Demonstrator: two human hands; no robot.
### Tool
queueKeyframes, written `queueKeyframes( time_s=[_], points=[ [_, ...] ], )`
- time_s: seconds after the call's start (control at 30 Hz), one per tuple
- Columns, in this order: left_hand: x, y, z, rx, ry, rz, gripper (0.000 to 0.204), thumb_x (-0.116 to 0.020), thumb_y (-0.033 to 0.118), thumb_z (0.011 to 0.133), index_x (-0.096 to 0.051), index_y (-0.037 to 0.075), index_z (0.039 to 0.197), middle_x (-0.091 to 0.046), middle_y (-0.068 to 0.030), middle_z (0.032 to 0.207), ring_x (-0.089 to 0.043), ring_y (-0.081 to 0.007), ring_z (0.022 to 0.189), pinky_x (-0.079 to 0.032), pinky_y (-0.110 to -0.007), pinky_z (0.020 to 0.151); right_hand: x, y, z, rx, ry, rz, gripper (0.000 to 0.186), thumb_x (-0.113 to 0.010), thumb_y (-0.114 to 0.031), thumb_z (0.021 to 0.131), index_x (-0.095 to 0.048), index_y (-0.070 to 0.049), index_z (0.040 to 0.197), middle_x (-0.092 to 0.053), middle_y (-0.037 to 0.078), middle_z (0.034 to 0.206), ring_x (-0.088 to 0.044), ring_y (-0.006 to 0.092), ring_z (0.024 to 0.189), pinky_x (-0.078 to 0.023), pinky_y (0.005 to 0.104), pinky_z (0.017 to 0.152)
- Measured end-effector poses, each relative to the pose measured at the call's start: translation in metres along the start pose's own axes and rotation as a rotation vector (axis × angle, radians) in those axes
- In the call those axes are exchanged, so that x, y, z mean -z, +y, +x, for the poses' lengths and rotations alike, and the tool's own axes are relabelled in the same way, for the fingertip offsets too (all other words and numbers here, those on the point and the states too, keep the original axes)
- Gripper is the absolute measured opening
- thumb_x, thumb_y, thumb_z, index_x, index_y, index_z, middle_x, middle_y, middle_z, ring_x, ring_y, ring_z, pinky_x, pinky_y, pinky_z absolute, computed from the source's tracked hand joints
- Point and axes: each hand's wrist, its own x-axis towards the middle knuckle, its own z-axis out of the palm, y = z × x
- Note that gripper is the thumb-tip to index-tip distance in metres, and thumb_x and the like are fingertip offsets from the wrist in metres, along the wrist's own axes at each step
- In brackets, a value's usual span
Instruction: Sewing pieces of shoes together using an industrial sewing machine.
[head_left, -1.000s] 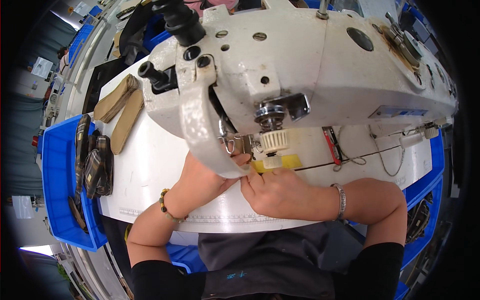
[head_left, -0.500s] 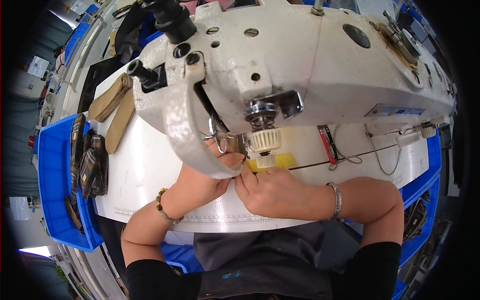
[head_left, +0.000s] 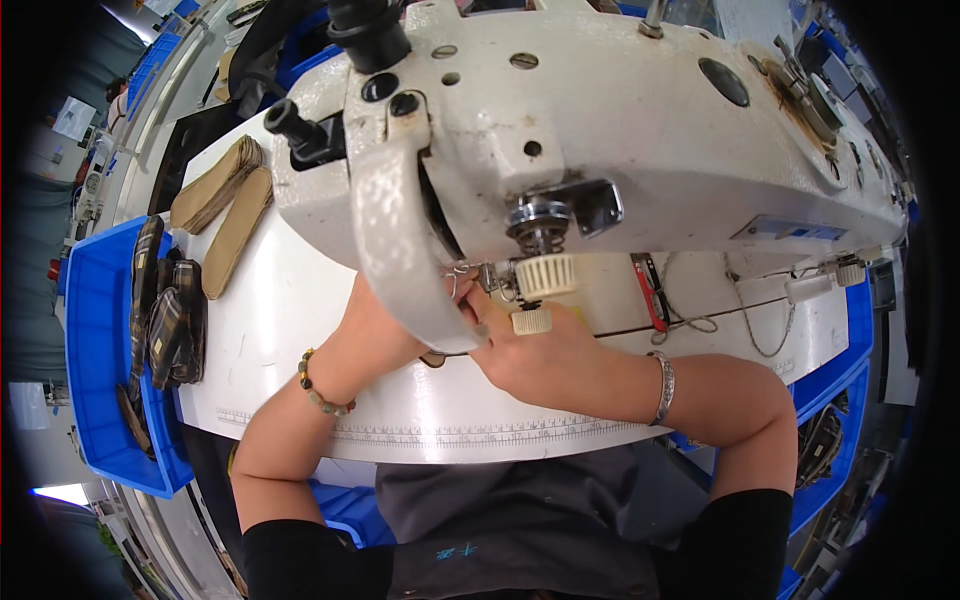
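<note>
Both my hands are together beneath the head of a white sewing machine, close to its presser foot area. My left hand is bent inward and closed, its fingertips partly hidden by the machine's curved white arm. My right hand is closed too, index finger stretched toward the left fingertips. Under the left hand a small rounded, dark-edged tan edge peeks out. What the fingers pinch is hidden by the machine and the hands.
Tan insole-shaped pieces lie at the table's left. Beside them a blue bin holds plaid slipper-like pieces. Red-handled snips and a looped cord lie to the right. A ruler strip runs along the near edge.
My right hand has moved up and slightly toward the machine, now covering where the yellow piece showed. My left hand has shifted a little up and left. A tan edge now shows below it.
</note>
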Motion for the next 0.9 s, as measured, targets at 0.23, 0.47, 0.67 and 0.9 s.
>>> queueKeyframes(
  time_s=[0.23, 0.47, 0.67, 0.9],
  points=[
    [0.018, -0.009, -0.002, 0.012, -0.079, -0.078, 0.010, -0.067, -0.002, 0.081, -0.063, 0.005, 0.087, -0.060, -0.0116, 0.075, -0.060, -0.0300, 0.070, -0.047, -0.040, 0.060, 0.001, 0.001, -0.001, -0.023, 0.045, 0.014, 0.017, -0.066, -0.012, 0.068, -0.064, -0.001, 0.081, -0.052, 0.003, 0.052, -0.058, 0.0185, 0.046, -0.044, 0.0338, 0.042],
    [0.013, -0.008, -0.001, -0.003, -0.103, -0.070, 0.019, -0.065, -0.006, 0.076, -0.065, 0.006, 0.089, -0.060, -0.0110, 0.075, -0.061, -0.0300, 0.073, -0.047, -0.039, 0.062, 0.006, 0.000, -0.001, -0.016, -0.014, 0.015, 0.020, -0.066, -0.011, 0.068, -0.065, 0.001, 0.085, -0.054, 0.004, 0.054, -0.059, 0.0191, 0.050, -0.046, 0.0328, 0.043],
    [0.013, -0.003, 0.000, -0.004, -0.107, -0.092, 0.021, -0.066, -0.007, 0.075, -0.067, 0.006, 0.092, -0.061, -0.0108, 0.081, -0.061, -0.0305, 0.077, -0.048, -0.040, 0.063, 0.010, 0.001, 0.001, 0.005, -0.013, -0.005, 0.035, -0.066, -0.013, 0.069, -0.068, 0.005, 0.099, -0.055, 0.004, 0.055, -0.059, 0.0178, 0.050, -0.046, 0.0329, 0.043],
    [0.007, 0.000, -0.007, 0.080, -0.161, 0.083, 0.024, -0.068, -0.006, 0.070, -0.069, 0.007, 0.091, -0.062, -0.0091, 0.082, -0.062, -0.0304, 0.076, -0.050, -0.039, 0.065, 0.005, 0.000, -0.002, -0.011, -0.034, -0.002, 0.035, -0.066, -0.014, 0.070, -0.068, 0.005, 0.099, -0.056, 0.003, 0.057, -0.059, 0.0169, 0.049, -0.045, 0.0318, 0.043]
  ],
)
